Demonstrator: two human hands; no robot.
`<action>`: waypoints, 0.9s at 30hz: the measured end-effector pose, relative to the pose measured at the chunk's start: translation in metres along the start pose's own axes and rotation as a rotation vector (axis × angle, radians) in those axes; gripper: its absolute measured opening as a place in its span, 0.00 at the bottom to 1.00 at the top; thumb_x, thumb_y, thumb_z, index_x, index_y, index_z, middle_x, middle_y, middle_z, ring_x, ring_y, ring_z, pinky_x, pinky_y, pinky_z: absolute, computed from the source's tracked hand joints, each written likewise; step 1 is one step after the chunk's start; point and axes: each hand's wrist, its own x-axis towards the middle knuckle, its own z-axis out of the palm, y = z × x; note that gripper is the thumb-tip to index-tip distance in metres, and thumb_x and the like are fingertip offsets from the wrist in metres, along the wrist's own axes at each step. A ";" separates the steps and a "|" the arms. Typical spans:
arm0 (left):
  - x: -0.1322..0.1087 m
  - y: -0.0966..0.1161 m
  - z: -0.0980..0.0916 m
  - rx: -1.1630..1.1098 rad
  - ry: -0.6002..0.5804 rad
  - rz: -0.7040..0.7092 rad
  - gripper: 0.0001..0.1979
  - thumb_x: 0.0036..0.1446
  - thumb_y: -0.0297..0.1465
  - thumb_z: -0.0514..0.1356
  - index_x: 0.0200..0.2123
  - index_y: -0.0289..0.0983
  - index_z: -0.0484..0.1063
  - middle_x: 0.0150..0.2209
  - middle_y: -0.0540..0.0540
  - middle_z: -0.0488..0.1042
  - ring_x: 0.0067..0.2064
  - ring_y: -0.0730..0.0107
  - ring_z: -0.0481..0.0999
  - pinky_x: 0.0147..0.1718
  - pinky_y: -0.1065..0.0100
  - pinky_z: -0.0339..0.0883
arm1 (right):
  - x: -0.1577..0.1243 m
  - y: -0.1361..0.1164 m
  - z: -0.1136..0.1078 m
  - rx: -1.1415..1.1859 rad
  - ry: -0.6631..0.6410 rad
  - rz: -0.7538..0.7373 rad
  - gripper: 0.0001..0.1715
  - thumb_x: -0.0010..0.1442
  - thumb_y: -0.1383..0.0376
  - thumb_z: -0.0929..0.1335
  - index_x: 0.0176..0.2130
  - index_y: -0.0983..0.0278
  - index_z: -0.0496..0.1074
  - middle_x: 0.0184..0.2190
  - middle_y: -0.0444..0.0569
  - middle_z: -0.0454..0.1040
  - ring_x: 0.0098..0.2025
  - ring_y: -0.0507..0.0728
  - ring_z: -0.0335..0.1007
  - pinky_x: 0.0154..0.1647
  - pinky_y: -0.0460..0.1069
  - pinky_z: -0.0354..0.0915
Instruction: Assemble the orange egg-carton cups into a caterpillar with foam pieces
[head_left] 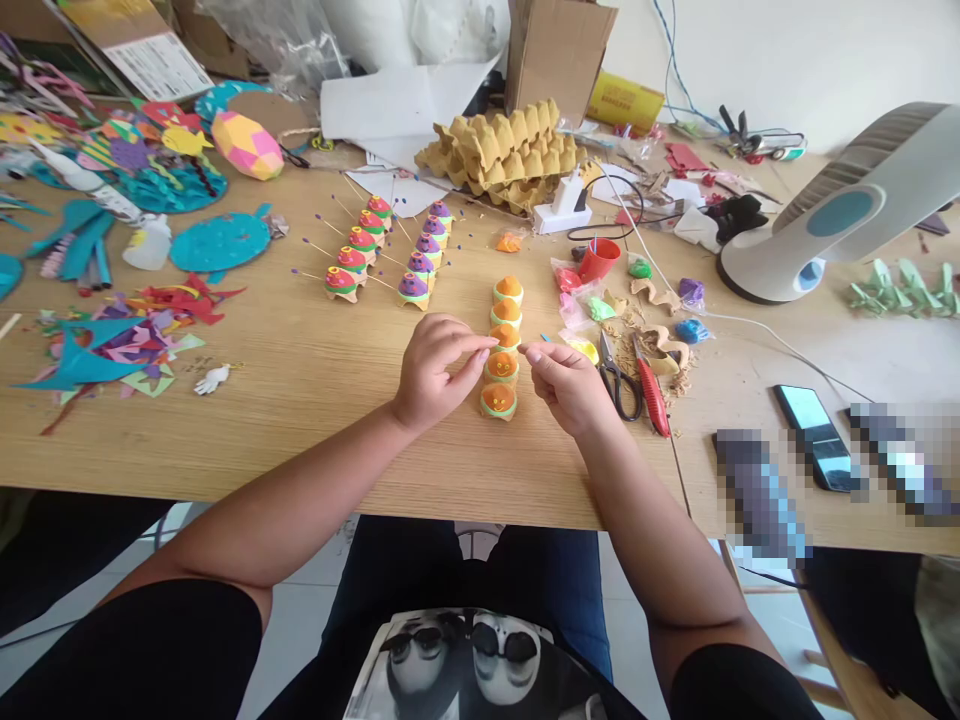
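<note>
In the head view, a row of egg-carton cups (pixel 499 400) topped with orange clay stands upright in front of me. Green bands ring the cups, and the two nearest have small yellow faces. My left hand (pixel 442 368) is pinched just left of the middle cup, thumb against forefinger. On the other side my right hand (pixel 564 382) also pinches, its fingertips close to the row's right edge. Whatever lies between either set of fingertips is too small to make out. Whether the fingertips touch the cups, I cannot tell.
Behind stand red-topped cups (pixel 351 258) and purple-topped cups (pixel 421 262) with sticks. Scissors (pixel 619 380) and a red utility knife (pixel 651 388) lie beside my right hand. Farther off are a red cup (pixel 598 260), stacked egg trays (pixel 502 155), a fan (pixel 817 220) and a phone (pixel 816 438).
</note>
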 end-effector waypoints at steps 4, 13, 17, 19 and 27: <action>0.000 0.000 0.000 -0.027 0.012 0.018 0.07 0.65 0.28 0.61 0.44 0.42 0.79 0.36 0.48 0.78 0.43 0.64 0.76 0.48 0.57 0.71 | 0.001 0.000 -0.001 0.018 -0.020 0.029 0.25 0.43 0.48 0.81 0.29 0.64 0.78 0.15 0.34 0.52 0.20 0.45 0.39 0.22 0.48 0.35; 0.000 0.000 0.001 -0.031 0.017 0.029 0.07 0.65 0.27 0.62 0.44 0.42 0.79 0.36 0.48 0.78 0.43 0.65 0.76 0.48 0.58 0.71 | 0.002 0.001 -0.001 0.013 -0.041 0.016 0.26 0.46 0.47 0.80 0.29 0.65 0.78 0.15 0.33 0.50 0.19 0.45 0.39 0.22 0.48 0.35; 0.001 0.000 0.001 -0.056 0.020 0.041 0.07 0.65 0.27 0.62 0.44 0.42 0.79 0.36 0.48 0.78 0.43 0.64 0.76 0.48 0.58 0.71 | 0.002 0.002 0.000 -0.011 -0.015 0.015 0.25 0.42 0.50 0.82 0.31 0.64 0.78 0.16 0.34 0.54 0.20 0.45 0.40 0.22 0.48 0.36; 0.001 0.000 0.001 -0.055 0.010 0.029 0.07 0.65 0.28 0.62 0.44 0.42 0.79 0.36 0.48 0.78 0.43 0.64 0.76 0.48 0.58 0.70 | 0.002 0.002 0.000 -0.023 -0.022 0.024 0.25 0.44 0.47 0.81 0.29 0.64 0.78 0.15 0.34 0.53 0.19 0.45 0.40 0.22 0.48 0.37; 0.000 0.001 0.000 -0.028 -0.030 -0.009 0.07 0.66 0.30 0.61 0.43 0.42 0.79 0.36 0.47 0.78 0.43 0.63 0.76 0.48 0.57 0.70 | 0.002 0.004 0.000 -0.085 -0.036 0.013 0.26 0.47 0.45 0.79 0.30 0.64 0.78 0.16 0.35 0.56 0.20 0.46 0.41 0.22 0.48 0.39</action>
